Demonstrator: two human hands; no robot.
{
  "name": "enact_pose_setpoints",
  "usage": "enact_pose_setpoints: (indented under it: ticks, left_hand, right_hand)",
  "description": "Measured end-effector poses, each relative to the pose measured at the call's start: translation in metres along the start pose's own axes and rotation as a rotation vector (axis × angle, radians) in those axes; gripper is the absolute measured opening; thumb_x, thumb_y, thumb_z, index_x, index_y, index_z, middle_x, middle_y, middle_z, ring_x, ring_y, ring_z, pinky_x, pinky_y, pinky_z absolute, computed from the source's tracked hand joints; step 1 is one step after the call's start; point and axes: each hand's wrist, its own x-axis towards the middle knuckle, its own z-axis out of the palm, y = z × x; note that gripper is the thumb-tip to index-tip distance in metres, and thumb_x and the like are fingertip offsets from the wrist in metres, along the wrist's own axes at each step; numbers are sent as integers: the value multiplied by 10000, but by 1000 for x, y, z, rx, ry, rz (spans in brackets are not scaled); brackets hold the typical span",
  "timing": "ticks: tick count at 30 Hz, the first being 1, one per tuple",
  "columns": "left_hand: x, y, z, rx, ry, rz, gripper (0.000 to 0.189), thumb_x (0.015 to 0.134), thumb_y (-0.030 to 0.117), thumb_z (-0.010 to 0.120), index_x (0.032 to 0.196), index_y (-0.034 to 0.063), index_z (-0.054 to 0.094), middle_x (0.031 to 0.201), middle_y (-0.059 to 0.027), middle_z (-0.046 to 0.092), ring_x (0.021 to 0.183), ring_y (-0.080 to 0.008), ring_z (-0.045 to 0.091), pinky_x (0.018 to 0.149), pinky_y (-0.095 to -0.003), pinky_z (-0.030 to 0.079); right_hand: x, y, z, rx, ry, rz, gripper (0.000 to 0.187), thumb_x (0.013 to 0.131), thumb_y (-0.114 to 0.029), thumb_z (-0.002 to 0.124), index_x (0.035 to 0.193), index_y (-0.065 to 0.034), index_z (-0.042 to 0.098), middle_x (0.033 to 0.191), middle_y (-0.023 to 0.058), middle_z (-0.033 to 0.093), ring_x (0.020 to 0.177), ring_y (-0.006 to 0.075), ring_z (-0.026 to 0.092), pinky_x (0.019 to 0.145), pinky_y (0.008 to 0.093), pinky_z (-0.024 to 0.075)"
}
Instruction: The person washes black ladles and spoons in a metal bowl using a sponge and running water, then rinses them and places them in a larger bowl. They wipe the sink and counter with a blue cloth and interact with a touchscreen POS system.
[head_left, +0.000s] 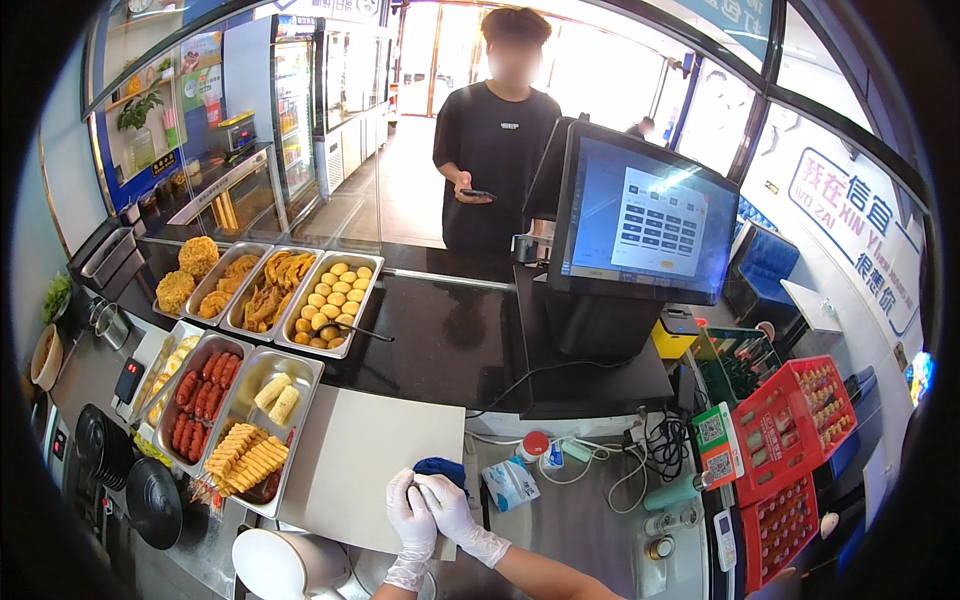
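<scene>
In a thin white glove, my left hand (413, 519) is raised over the near end of a pale board (352, 450), its fingers bent. My right hand (451, 510), gloved alike, meets it at the fingertips. A dark spot shows between the fingers; whether it is a held thing or a gap, I cannot tell. Just beyond the fingertips lies a dark blue cloth (442, 471). Left of the board, a steel tray (251, 394) holds skewered yellow food (246, 456) and two pale rolls (277, 397). Red sausages (202, 397) fill the adjoining tray.
Behind stand trays of eggs (335, 296) and fried food (270, 292). A touchscreen till (645, 217) stands right, near a tissue pack (511, 484), cables (664, 442) and a green bottle (675, 491). A white bucket (289, 562) is at lower left. A person (495, 150) holding a phone faces the counter.
</scene>
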Motion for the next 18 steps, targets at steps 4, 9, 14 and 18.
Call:
enact_pose_setpoints:
  ticks: [4,9,14,18]
  left_hand:
    - [1,2,-1,9,-5,16,223,834,-16,444,1002,-31,590,1022,-171,596,955,-296,583,870,-363,464]
    - [0,2,-1,-5,-5,6,220,833,-22,447,1001,-33,589,1027,-170,594,953,-295,582,869,-362,463]
    - [0,2,-1,-11,-3,3,217,837,-20,449,1002,-32,588,1022,-170,595,952,-295,582,869,-360,463]
    - [0,-1,0,-11,-3,3,215,842,-18,449,1007,-30,587,1019,-169,596,950,-296,582,867,-361,464]
  right_hand:
    - [0,-1,0,1,-8,24,192,843,-69,562,1022,-26,617,894,144,648,827,307,631,701,370,517]
    - [0,-1,-1,8,-4,22,192,839,-67,566,1019,-26,618,885,142,648,816,304,631,695,368,517]
    - [0,-2,-1,3,1,22,190,838,-66,569,1018,-25,616,871,138,647,798,300,631,680,364,517]
    - [1,-4,-1,6,4,14,188,839,-67,569,1016,-25,616,871,135,647,796,299,631,677,362,517]
